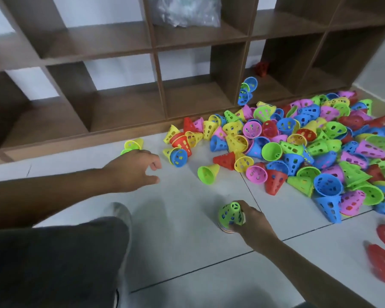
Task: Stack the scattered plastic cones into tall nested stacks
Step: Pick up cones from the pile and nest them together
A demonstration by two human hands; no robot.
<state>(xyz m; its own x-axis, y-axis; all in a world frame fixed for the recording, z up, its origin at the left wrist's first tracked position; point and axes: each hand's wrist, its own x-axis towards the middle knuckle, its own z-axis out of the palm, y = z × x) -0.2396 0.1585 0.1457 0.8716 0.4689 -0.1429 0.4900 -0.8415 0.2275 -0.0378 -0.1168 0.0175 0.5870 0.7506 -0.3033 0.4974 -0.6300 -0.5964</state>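
While right hand (251, 221) grips green-topped perforated cone stack (230, 215), left hand (136, 168) loosely open, holding nothing

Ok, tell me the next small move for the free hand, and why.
Probably close the left hand on the loose yellow cone just beyond its fingers, since it hovers open there while the right hand holds the green-topped stack upright on the floor, ready for another.

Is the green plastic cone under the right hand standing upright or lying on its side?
Upright: the green perforated plastic cone has its narrow end up, gripped by the right hand.
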